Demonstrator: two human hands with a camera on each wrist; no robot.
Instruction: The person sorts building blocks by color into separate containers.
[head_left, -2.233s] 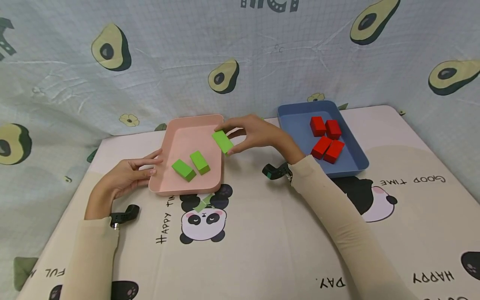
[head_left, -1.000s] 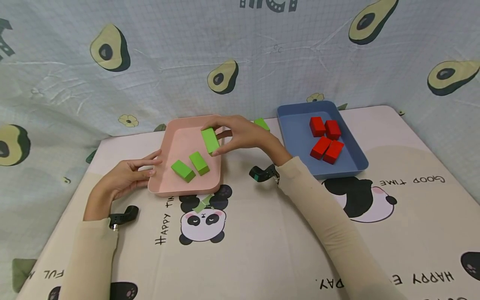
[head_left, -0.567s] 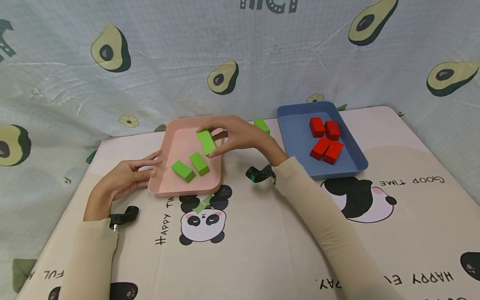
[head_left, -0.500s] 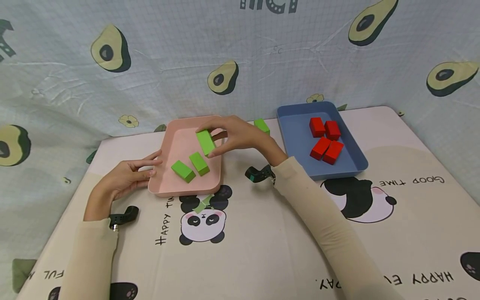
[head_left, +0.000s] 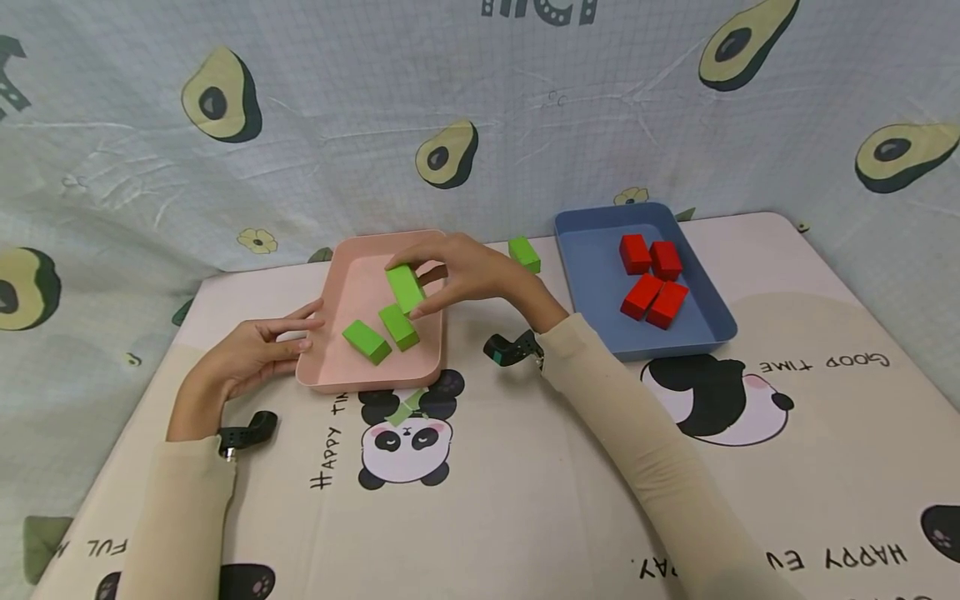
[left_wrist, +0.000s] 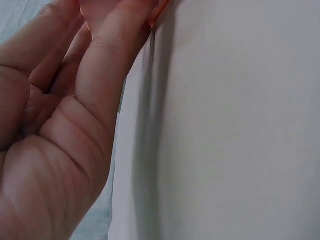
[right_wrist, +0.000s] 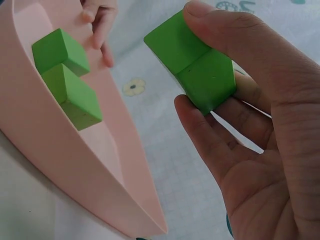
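In the head view, my right hand [head_left: 465,271] pinches a green block [head_left: 406,289] between thumb and fingers, above the right part of the pink tray [head_left: 352,275]. Up close in the right wrist view, the thumb lies on one side of that green block [right_wrist: 192,60] and the fingertips on the other. Two more green blocks lie in the tray, one to the left [head_left: 367,342] and one to the right [head_left: 399,327]. My left hand [head_left: 255,354] holds the tray's left edge, its fingertips over the rim; part of its grip is hidden.
Behind my right wrist, another green block [head_left: 524,254] lies on the table. A blue tray [head_left: 600,325] with several red blocks [head_left: 642,296] stands to the right. The patterned cloth backdrop [head_left: 337,167] rises behind the table's back edge.
My right hand has carried the green block leftward from the pink tray's right rim to over its inside. The green block on the table has come into sight. My left hand stays put.
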